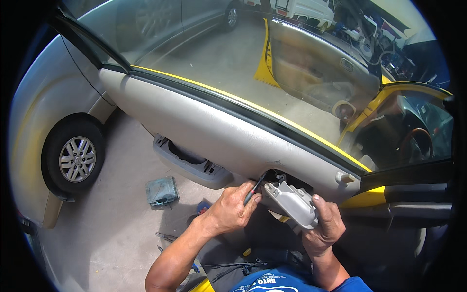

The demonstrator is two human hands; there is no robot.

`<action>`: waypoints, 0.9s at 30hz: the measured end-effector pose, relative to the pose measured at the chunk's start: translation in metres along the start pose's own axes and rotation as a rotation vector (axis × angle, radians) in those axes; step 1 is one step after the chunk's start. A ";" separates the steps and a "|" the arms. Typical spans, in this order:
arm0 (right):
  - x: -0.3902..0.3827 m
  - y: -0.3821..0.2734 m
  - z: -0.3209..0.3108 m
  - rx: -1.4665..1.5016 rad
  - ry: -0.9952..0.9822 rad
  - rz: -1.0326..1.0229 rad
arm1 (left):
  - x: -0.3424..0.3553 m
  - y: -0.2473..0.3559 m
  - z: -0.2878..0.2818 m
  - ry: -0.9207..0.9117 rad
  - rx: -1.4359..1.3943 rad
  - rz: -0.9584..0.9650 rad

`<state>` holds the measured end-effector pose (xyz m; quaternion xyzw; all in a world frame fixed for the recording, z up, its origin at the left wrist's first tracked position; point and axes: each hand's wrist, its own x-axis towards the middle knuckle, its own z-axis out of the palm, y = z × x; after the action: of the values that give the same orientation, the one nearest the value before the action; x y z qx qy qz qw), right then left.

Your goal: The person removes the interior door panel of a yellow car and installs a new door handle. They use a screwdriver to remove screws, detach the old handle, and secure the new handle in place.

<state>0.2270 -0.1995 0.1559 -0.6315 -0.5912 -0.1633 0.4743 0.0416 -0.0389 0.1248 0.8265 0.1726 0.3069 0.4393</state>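
My left hand [231, 208] is closed around a small screwdriver [250, 195] with a dark and red handle. Its shaft points up into the dark opening [301, 182] in the grey car door panel [209, 121]. In my right hand [323, 225] is a grey plastic inner door handle [295, 204], gripped at its lower right end and tilted. The handle's upper end lies at the opening, beside the screwdriver tip. Whether the handle is still linked to something inside the door cannot be made out.
A grey armrest [192, 163] juts from the panel at left. On the ground sit a teal case [162, 191] and pliers [166, 237]. A silver vehicle with a wheel [74, 159] stands at left. Window glass [214, 58] rises above the door; a lock knob [345, 178] is at right.
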 end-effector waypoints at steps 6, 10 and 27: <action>0.007 -0.001 -0.001 -0.008 -0.079 0.016 | 0.002 -0.011 -0.002 -0.039 -0.046 0.091; 0.002 0.002 0.005 0.057 -0.049 0.111 | 0.002 -0.013 -0.002 -0.053 -0.065 0.079; -0.060 -0.030 0.030 0.683 -0.137 0.745 | -0.001 -0.023 -0.001 -0.021 -0.100 0.052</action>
<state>0.1739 -0.2159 0.1070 -0.6176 -0.3752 0.2611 0.6400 0.0401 -0.0257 0.1054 0.8107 0.1310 0.3178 0.4739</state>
